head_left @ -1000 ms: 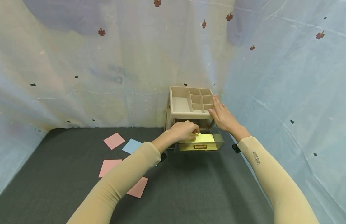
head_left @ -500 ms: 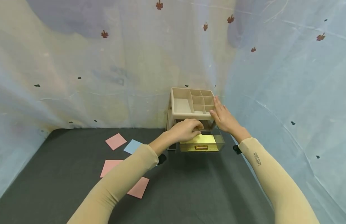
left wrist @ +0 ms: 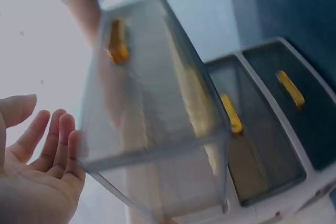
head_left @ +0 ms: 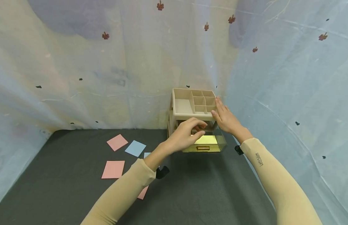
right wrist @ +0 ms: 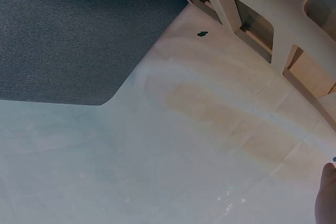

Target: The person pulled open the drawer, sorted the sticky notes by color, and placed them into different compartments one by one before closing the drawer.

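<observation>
A beige desk organizer (head_left: 183, 115) has a divided top tray and a clear drawer (head_left: 222, 144) pulled out at its front. Yellow sticky notes (head_left: 207, 139) lie in that drawer, behind its small gold handle (left wrist: 118, 41). My left hand (head_left: 185, 134) hovers over the drawer's left part, thumb apart from loosely bent fingers, with nothing in it. In the left wrist view the left hand (left wrist: 44, 174) is beside the drawer. My right hand (head_left: 228, 118) rests with straight fingers against the organizer's right side; only a fingertip (right wrist: 326, 195) shows in the right wrist view.
Pink sticky notes (head_left: 113, 169) and a blue sticky note (head_left: 135, 148) lie on the dark tabletop (head_left: 64, 175) to the left, some partly covered by my left arm. A patterned curtain (head_left: 134, 62) hangs behind and to the right. Two more gold-handled drawers (left wrist: 283, 124) are shut.
My left hand has lifted off the yellow sticky notes, spread its thumb from its fingers and drawn slightly back toward me. My right hand stays against the organizer.
</observation>
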A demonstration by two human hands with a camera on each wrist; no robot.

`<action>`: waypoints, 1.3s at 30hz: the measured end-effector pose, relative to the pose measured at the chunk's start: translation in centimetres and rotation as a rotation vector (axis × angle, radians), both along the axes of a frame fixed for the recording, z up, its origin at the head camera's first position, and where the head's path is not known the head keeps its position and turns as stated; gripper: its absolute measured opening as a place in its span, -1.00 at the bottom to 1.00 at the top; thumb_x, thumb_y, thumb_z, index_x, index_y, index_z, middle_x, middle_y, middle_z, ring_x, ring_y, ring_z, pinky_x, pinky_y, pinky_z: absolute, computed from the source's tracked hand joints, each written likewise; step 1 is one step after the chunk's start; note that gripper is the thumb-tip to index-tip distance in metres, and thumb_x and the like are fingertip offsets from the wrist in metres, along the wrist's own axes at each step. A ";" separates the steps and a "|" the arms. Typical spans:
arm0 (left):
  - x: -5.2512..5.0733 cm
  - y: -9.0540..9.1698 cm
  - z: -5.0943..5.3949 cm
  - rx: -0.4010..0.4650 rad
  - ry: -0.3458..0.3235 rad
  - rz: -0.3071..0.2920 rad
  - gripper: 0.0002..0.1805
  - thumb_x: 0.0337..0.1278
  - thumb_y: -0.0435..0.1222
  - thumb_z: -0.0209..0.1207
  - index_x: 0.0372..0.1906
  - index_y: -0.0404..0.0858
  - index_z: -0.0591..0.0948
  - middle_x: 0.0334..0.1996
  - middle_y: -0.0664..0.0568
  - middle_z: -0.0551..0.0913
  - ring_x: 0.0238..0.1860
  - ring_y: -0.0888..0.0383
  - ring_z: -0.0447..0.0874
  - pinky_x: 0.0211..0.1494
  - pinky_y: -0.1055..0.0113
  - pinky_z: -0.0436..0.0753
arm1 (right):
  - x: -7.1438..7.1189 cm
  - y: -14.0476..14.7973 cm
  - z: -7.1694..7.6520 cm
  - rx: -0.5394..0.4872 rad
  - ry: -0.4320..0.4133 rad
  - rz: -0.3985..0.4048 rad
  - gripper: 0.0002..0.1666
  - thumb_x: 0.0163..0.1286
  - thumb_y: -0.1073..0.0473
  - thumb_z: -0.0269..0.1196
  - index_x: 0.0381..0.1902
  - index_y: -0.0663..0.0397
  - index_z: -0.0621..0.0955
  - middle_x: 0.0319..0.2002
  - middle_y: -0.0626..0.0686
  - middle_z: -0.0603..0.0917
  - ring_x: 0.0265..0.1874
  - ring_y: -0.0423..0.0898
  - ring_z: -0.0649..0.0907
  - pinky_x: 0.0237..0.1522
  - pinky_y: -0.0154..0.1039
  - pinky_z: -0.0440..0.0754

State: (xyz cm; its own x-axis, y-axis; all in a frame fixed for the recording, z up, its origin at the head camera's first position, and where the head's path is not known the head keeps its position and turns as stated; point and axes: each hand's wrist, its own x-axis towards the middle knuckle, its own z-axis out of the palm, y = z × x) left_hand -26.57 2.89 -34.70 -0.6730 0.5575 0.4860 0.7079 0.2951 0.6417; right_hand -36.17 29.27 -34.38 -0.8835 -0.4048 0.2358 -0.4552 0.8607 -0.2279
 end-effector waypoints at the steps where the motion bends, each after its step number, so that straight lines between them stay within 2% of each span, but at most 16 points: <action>1: 0.4 -0.1 0.0 0.039 -0.010 0.000 -0.67 0.54 -0.26 0.19 0.27 -0.24 0.60 0.12 0.00 0.64 0.02 0.17 0.65 0.06 0.27 0.68 | 0.0 0.0 0.0 -0.002 -0.002 0.000 -0.11 0.74 -0.25 -0.36 0.67 0.17 -0.34 0.68 0.18 -0.34 0.66 0.18 -0.17 0.60 0.25 -0.16; 7: 2.7 -0.2 -0.6 0.259 -0.114 0.018 -0.69 0.56 -0.22 0.16 0.24 -0.20 0.62 0.06 0.06 0.66 0.02 0.18 0.62 0.04 0.17 0.65 | -0.3 0.1 0.0 0.000 -0.003 -0.007 -0.14 0.75 -0.20 -0.33 0.67 0.14 -0.36 0.68 0.15 -0.37 0.66 0.15 -0.19 0.61 0.23 -0.19; 12: 4.2 0.0 -1.5 0.361 -0.187 0.007 -0.68 0.60 -0.21 0.11 0.27 -0.20 0.60 0.11 0.03 0.67 0.12 0.15 0.62 0.14 0.09 0.64 | -0.2 0.0 0.1 -0.001 -0.004 -0.015 -0.14 0.76 -0.18 -0.31 0.67 0.13 -0.36 0.68 0.16 -0.35 0.66 0.14 -0.19 0.61 0.23 -0.17; 18: 5.5 0.4 -3.1 0.412 -0.279 -0.026 -0.66 0.60 -0.24 0.09 0.28 -0.29 0.59 0.10 -0.08 0.69 0.14 0.04 0.65 0.13 0.20 0.67 | 0.0 -0.1 0.2 0.000 -0.006 -0.015 -0.14 0.75 -0.19 -0.34 0.66 0.17 -0.34 0.68 0.16 -0.36 0.66 0.15 -0.19 0.61 0.22 -0.16; 22: 6.3 0.6 -4.4 0.460 -0.352 -0.047 -0.65 0.60 -0.28 0.09 0.27 -0.40 0.57 0.09 -0.20 0.69 0.09 -0.11 0.68 0.06 0.31 0.68 | 0.1 -0.1 0.1 -0.002 -0.015 -0.018 -0.15 0.76 -0.18 -0.33 0.66 0.16 -0.34 0.68 0.16 -0.36 0.66 0.13 -0.20 0.62 0.18 -0.20; 25: 6.8 0.7 -5.3 0.498 -0.388 -0.076 -0.66 0.60 -0.31 0.09 0.26 -0.43 0.56 0.07 -0.30 0.69 0.05 -0.22 0.69 0.03 0.32 0.69 | 0.2 -0.1 0.1 -0.003 -0.016 -0.018 -0.15 0.76 -0.16 -0.32 0.67 0.16 -0.34 0.68 0.15 -0.36 0.66 0.12 -0.21 0.62 0.19 -0.19; 29: 7.5 1.0 -6.4 0.524 -0.424 -0.089 -0.66 0.60 -0.30 0.08 0.24 -0.44 0.57 0.04 -0.31 0.70 0.04 -0.23 0.69 0.04 0.28 0.70 | 0.3 -0.1 0.1 -0.003 -0.016 -0.019 -0.15 0.76 -0.18 -0.32 0.67 0.16 -0.33 0.68 0.13 -0.37 0.66 0.12 -0.21 0.61 0.20 -0.18; 34: 8.2 1.6 -8.0 0.542 -0.498 -0.051 -0.69 0.59 -0.29 0.10 0.20 -0.39 0.62 0.00 -0.27 0.73 0.02 -0.23 0.70 0.03 0.31 0.70 | 0.2 -0.1 0.1 0.003 -0.016 -0.017 -0.14 0.75 -0.20 -0.35 0.67 0.17 -0.33 0.68 0.16 -0.35 0.66 0.15 -0.19 0.61 0.23 -0.16; 39: 8.0 2.3 -9.2 0.573 -0.560 0.011 -0.71 0.60 -0.26 0.10 0.16 -0.32 0.67 -0.05 -0.20 0.76 -0.05 -0.06 0.75 0.00 0.27 0.73 | 0.1 -0.2 0.0 0.004 -0.011 -0.015 -0.14 0.75 -0.20 -0.35 0.67 0.17 -0.33 0.68 0.17 -0.35 0.66 0.14 -0.19 0.60 0.24 -0.15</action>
